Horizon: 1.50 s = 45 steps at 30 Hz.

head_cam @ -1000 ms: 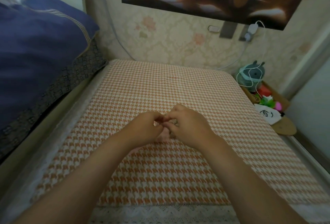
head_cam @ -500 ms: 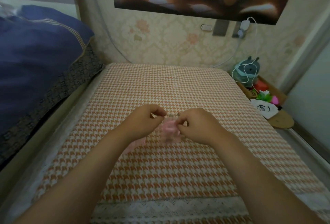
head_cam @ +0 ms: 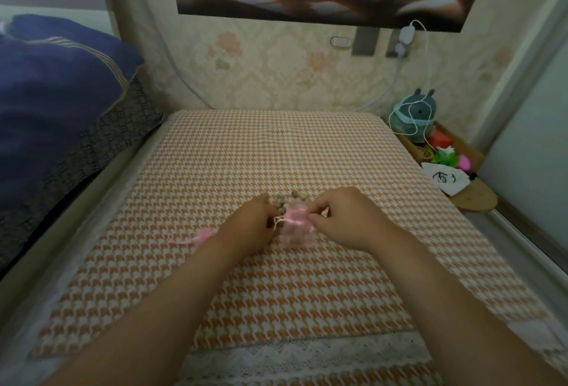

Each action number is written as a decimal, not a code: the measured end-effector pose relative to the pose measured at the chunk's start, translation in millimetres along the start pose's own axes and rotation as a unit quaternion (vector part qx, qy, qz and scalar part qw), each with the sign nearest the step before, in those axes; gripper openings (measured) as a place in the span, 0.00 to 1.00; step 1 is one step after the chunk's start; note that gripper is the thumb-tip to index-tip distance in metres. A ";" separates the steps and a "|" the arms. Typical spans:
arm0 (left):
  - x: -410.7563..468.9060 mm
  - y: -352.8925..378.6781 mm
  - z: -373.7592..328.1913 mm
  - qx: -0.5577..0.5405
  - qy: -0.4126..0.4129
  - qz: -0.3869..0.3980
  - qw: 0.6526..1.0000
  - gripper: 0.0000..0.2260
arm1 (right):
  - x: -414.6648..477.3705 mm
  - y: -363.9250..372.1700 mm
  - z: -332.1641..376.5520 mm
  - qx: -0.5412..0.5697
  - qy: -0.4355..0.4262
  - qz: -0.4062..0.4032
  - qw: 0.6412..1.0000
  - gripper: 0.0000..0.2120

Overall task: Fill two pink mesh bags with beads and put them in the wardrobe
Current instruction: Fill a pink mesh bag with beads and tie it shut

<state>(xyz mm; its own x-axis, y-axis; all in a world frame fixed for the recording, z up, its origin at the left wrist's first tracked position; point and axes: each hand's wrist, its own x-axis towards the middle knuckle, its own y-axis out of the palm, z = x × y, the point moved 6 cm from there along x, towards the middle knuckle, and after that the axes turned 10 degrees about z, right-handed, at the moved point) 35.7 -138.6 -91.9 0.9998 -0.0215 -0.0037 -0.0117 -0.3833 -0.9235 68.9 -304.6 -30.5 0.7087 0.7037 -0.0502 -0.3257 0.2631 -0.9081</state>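
Observation:
A pink mesh bag point(head_cam: 295, 229) lies on the orange houndstooth cloth point(head_cam: 276, 155), bulging with beads, its neck gathered by a pink ribbon. My right hand point(head_cam: 347, 219) pinches the bag's neck on the right side. My left hand point(head_cam: 246, 225) is at the bag's left side with curled fingers, apparently on the ribbon. Several loose beige beads point(head_cam: 292, 198) lie just beyond the bag. A second pink mesh bag point(head_cam: 196, 237) lies flat to the left, partly under my left wrist.
A dark blue quilt point(head_cam: 55, 93) is heaped on the left. To the right, a low wooden shelf point(head_cam: 467, 155) carries a grey plush toy point(head_cam: 415, 115), a white cable and small colourful items. The wallpapered wall stands behind.
My hands drew apart from where they met, uncovering the filled pink bag between them. The loose beads beyond the bag have come into view. The camera tilted down a little.

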 end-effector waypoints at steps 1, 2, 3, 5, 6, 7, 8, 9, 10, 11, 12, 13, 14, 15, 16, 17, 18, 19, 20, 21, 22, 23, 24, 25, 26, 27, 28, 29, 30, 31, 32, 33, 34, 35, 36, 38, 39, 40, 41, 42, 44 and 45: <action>1.7 0.6 -0.8 0.011 0.002 0.000 1.000 0.08 | 1.2 0.6 0.3 0.001 -0.002 0.001 1.000 0.07; 2.3 1.4 -0.8 0.021 0.000 0.006 1.000 0.08 | 2.3 0.9 0.9 0.000 -0.002 0.003 1.000 0.07; 2.4 1.5 0.3 0.027 -0.003 0.007 1.000 0.08 | 3.4 1.4 1.2 -0.002 -0.002 0.004 1.000 0.08; 1.1 -2.3 4.8 0.035 -0.017 -0.001 0.999 0.07 | 4.9 2.3 1.4 -0.007 0.001 0.008 1.000 0.08; 0.1 -6.8 6.9 0.030 -0.025 -0.011 0.999 0.06 | 5.4 2.8 1.5 -0.009 0.003 0.010 1.000 0.08; -1.1 -13.2 8.1 0.007 -0.029 -0.026 0.999 0.04 | 6.5 3.8 0.9 -0.010 0.005 0.011 1.000 0.09; -2.0 -21.1 8.8 -0.033 -0.034 -0.047 0.998 0.02 | 7.2 4.4 1.0 -0.012 0.008 0.013 1.000 0.09; -3.6 -29.7 8.3 -0.078 -0.037 -0.073 0.994 0.03 | 8.0 5.3 0.8 -0.013 0.009 0.014 1.000 0.09; -5.4 -37.6 6.1 -0.120 -0.040 -0.097 0.987 0.03 | 8.7 5.8 1.2 -0.013 0.011 0.014 1.000 0.09; -8.0 -44.7 2.3 -0.162 -0.037 -0.119 0.979 0.04 | 9.0 6.0 1.9 -0.012 0.011 0.012 1.000 0.09; -10.9 -49.5 -2.9 -0.202 -0.029 -0.134 0.970 0.05 | 9.3 5.7 3.3 -0.009 0.011 0.010 1.000 0.09; -14.3 -53.0 -9.2 -0.237 -0.016 -0.142 0.961 0.07 | 9.7 5.5 5.1 -0.008 0.008 0.008 1.000 0.09; -16.4 -54.2 -15.2 -0.255 -0.001 -0.144 0.956 0.08 | 10.2 5.0 7.7 -0.010 0.008 0.008 1.000 0.09; -18.1 -54.0 -21.4 -0.256 0.012 -0.137 0.957 0.07 | 11.2 4.8 10.1 -0.014 0.005 0.007 1.000 0.09; -18.4 -52.3 -26.1 -0.244 0.022 -0.125 0.961 0.06 | 12.3 5.4 12.4 -0.018 0.005 0.009 1.000 0.10; -18.3 -49.8 -29.0 -0.229 0.028 -0.114 0.966 0.05 | 13.9 6.8 13.4 -0.022 0.005 0.011 1.000 0.10; -17.6 -47.6 -29.8 -0.216 0.031 -0.108 0.970 0.04 | 14.6 8.0 14.5 -0.027 0.008 0.013 1.000 0.10; -17.0 -46.5 -28.8 -0.203 0.030 -0.108 0.973 0.03 | 14.8 9.1 14.8 -0.031 0.009 0.013 0.999 0.10; -16.1 -46.2 -26.4 -0.191 0.025 -0.112 0.975 0.03 | 14.3 9.6 14.7 -0.031 0.010 0.012 0.999 0.10; -15.9 -45.8 -24.0 -0.181 0.018 -0.113 0.977 0.03 | 13.2 9.1 15.0 -0.027 0.009 0.010 1.000 0.10; -15.3 -44.7 -22.2 -0.177 0.013 -0.107 0.978 0.03 | 11.5 8.2 15.7 -0.024 0.008 0.010 1.000 0.10; -15.0 -43.2 -21.9 -0.175 0.012 -0.096 0.980 0.05 | 9.7 7.1 16.3 -0.023 0.006 0.011 1.000 0.09; -14.0 -41.0 -22.1 -0.175 0.016 -0.084 0.981 0.07 | 8.3 6.0 16.9 -0.024 0.008 0.013 1.000 0.09; -13.9 -39.8 -23.2 -0.176 0.020 -0.073 0.981 0.08 | 7.2 5.3 16.7 -0.023 0.008 0.013 1.000 0.09; -13.4 -39.1 -23.7 -0.181 0.022 -0.063 0.981 0.08 | 6.6 5.0 16.4 -0.022 0.010 0.015 1.000 0.08; -13.1 -38.7 -23.6 -0.187 0.019 -0.053 0.981 0.06 | 6.4 4.7 15.9 -0.022 0.011 0.015 1.000 0.08; -12.1 -38.4 -22.4 -0.188 0.012 -0.045 0.981 0.04 | 6.2 4.3 15.4 -0.025 0.013 0.015 0.999 0.07; -11.5 -38.6 -20.8 -0.183 0.003 -0.039 0.982 0.04 | 6.1 3.7 15.1 -0.027 0.013 0.012 0.999 0.07; -10.8 -38.4 -19.4 -0.176 -0.005 -0.033 0.984 0.05 | 6.2 3.0 14.9 -0.030 0.015 0.010 0.999 0.07; -10.5 -38.0 -18.6 -0.174 -0.008 -0.027 0.984 0.06 | 6.4 2.2 14.9 -0.031 0.014 0.008 0.999 0.07; -9.6 -37.5 -17.9 -0.176 -0.007 -0.022 0.984 0.07 | 6.6 1.8 15.0 -0.033 0.016 0.007 0.999 0.07; -9.2 -37.6 -17.1 -0.180 -0.004 -0.022 0.983 0.07 | 7.1 1.9 14.8 -0.036 0.015 0.006 0.999 0.07; -8.3 -39.0 -15.2 -0.185 -0.004 -0.029 0.982 0.07 | 7.8 2.5 14.2 -0.040 0.018 0.006 0.999 0.07; -7.7 -41.6 -12.6 -0.192 -0.007 -0.043 0.980 0.07 | 8.5 3.0 13.4 -0.045 0.018 0.004 0.999 0.07; -6.4 -44.1 -8.5 -0.199 -0.013 -0.060 0.978 0.07 | 9.0 3.5 12.6 -0.048 0.021 0.002 0.999 0.07; -4.5 -45.7 1.7 -0.205 -0.034 -0.081 0.975 0.07 | 9.3 3.7 10.6 -0.048 0.023 -0.002 0.999 0.08; -3.6 -43.4 6.9 -0.201 -0.047 -0.083 0.975 0.07 | 9.3 3.7 9.4 -0.047 0.024 -0.003 0.999 0.08; -2.9 -39.5 11.8 -0.191 -0.060 -0.080 0.976 0.07 | 9.0 3.7 8.4 -0.044 0.027 -0.001 0.999 0.08; -2.7 -34.5 15.0 -0.173 -0.069 -0.073 0.980 0.07 | 8.7 3.8 7.1 -0.040 0.029 0.001 0.999 0.08; -1.5 -27.7 17.8 -0.153 -0.075 -0.060 0.984 0.07 | 8.4 3.8 6.0 -0.035 0.031 0.004 0.999 0.07; -0.5 -14.4 17.4 -0.124 -0.069 -0.026 0.990 0.07 | 8.1 3.9 4.3 -0.028 0.031 0.006 0.999 0.07; -1.0 -8.9 14.6 -0.112 -0.059 -0.009 0.992 0.08 | 8.3 4.3 3.2 -0.025 0.029 0.005 0.999 0.07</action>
<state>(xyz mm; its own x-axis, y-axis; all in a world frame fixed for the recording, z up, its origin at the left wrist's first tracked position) 35.1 -121.7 -89.3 0.9949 0.0907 -0.0444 0.0164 -0.5791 -0.8151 71.4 -295.6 -33.5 0.7416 0.6659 -0.0819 -0.3024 0.2228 -0.9268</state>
